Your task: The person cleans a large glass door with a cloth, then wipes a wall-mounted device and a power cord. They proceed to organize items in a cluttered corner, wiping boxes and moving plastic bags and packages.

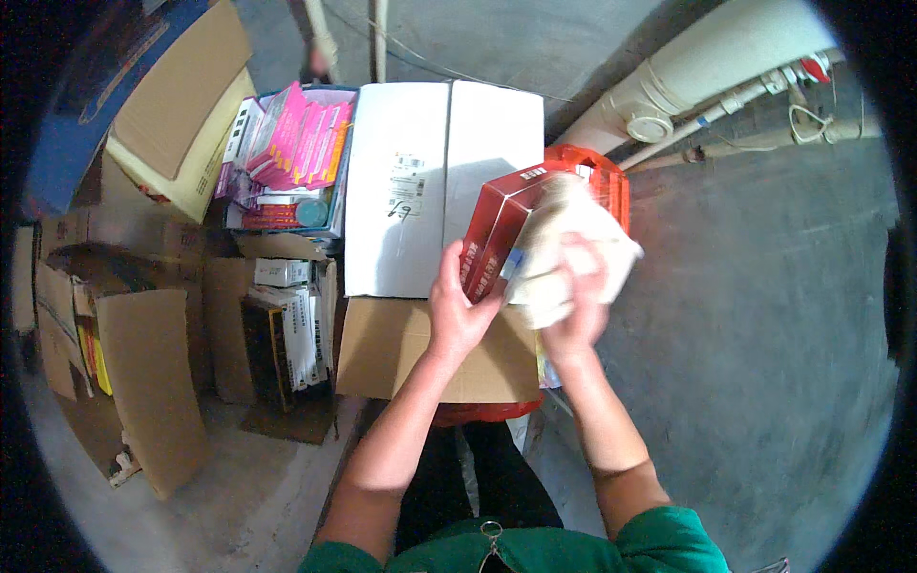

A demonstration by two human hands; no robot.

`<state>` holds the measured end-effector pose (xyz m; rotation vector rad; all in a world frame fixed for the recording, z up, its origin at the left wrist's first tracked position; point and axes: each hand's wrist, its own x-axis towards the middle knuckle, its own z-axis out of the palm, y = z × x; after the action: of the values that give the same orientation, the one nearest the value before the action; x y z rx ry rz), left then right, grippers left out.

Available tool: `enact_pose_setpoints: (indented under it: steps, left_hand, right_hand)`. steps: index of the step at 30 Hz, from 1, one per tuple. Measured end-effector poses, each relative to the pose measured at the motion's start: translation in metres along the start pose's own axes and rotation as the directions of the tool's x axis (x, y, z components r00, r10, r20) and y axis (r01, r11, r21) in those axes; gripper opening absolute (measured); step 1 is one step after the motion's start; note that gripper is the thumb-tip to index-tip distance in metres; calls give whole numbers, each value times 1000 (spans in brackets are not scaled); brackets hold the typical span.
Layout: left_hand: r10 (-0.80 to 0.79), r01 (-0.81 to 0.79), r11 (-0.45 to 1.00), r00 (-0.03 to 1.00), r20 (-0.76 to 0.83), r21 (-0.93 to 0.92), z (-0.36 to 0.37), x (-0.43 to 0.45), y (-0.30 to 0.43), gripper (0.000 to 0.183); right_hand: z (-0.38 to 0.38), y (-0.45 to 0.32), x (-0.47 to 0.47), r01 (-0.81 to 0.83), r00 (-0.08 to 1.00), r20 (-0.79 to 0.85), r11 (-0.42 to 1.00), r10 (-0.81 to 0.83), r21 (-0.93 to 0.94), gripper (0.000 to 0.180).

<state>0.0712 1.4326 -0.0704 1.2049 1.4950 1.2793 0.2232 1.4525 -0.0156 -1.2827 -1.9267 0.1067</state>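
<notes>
My left hand grips the near left corner of a shiny red box that bears writing. A cream-coloured cloth, blurred, lies over the right side of that box, and my right hand holds it there with bent fingers. Both hands are above a white cardboard carton with a printed label and its brown cardboard flap. The cloth hides the right part of the red box.
Left of the carton stands a bin of pink boxes. Nearer are an open carton of packets and another open cardboard box. A red plastic basket is behind the cloth. A thick pipe runs along the wall at the upper right.
</notes>
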Motion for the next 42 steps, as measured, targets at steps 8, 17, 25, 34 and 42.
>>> enact_pose_setpoints:
  steps: [8,17,25,34,42]
  left_hand:
    - [-504,439,581,855,121,-685,-49,-20,-8,72]
    - [-501,573,519,805,317,-634,51,-34,7,72]
    - [-427,546,815,793,435,-195,103,-40,1,85]
    - [-503,674,703,695,513,-225,67,-97,-7,39]
    - [-654,738,616,674,343,-274,50,-108,-26,32]
  right_hand:
    - [-29,101,-105,-913,384,611,186,692,363,46]
    - [-50,70,-158,-521,68,838,-697,541,492,71]
    - [-59,157,-145,-466,142,778,-652,611,598,60]
    - [45,362,-163,-521,-3,676,-579,736,627,66]
    - [20,306,-151,-798,18,408,-232,913,556,59]
